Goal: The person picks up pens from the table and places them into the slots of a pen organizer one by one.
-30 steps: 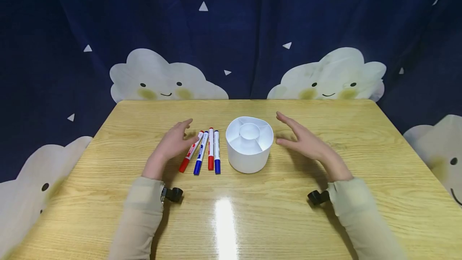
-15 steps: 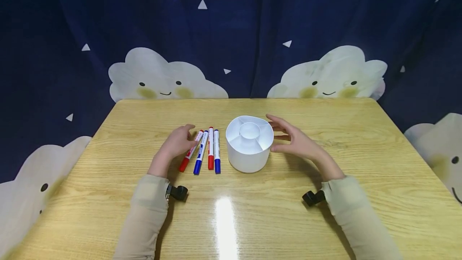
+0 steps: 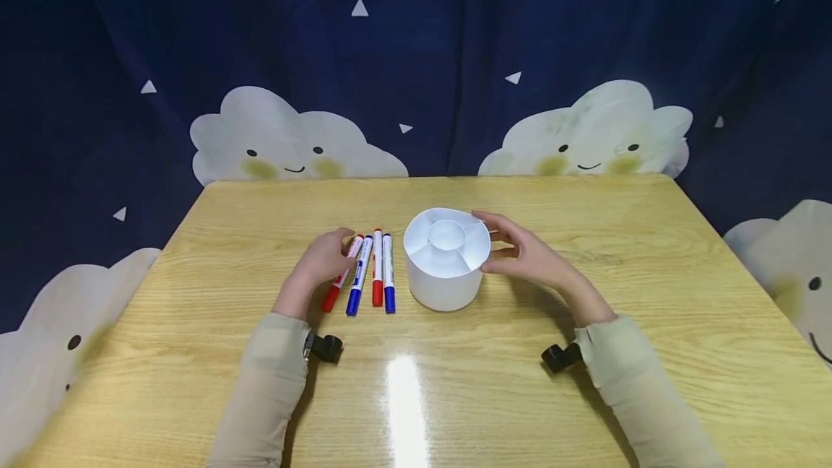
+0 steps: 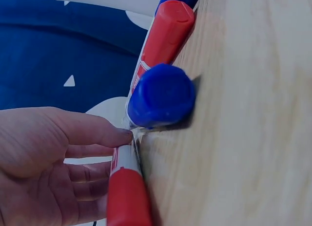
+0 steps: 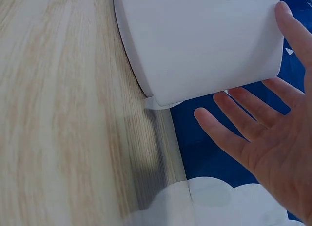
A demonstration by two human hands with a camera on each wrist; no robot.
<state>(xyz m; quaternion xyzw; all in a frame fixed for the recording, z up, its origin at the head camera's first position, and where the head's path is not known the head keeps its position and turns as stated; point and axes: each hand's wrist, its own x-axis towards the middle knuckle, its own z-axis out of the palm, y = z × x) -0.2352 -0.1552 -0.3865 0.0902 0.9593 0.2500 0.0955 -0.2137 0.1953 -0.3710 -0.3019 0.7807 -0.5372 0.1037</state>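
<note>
Over the leftmost red-capped marker (image 3: 331, 298) lies my left hand (image 3: 320, 260). In the left wrist view its thumb (image 4: 105, 131) is at one side of that marker's white barrel, with the other fingers on the opposite side, pinching it. Beside it lie a blue-capped marker (image 3: 353, 300), another red-capped marker (image 3: 378, 292) and a second blue-capped one (image 3: 389, 296). My right hand (image 3: 534, 258) is spread at the right side of a white round divided pen holder (image 3: 443, 292). Its thumb tip touches the holder's wall near the rim; the lower fingers are extended, apart from the wall.
Everything stands on a light wooden table (image 3: 455, 381). Behind it hangs a dark blue curtain (image 3: 429, 42) with white clouds and triangles. A small black camera (image 3: 328, 349) sits on the left wrist, another camera (image 3: 557, 358) on the right.
My right hand has moved left to the holder's rim. My left hand has moved slightly right and its fingers have closed round the leftmost red-capped marker. Markers and holder lie as before.
</note>
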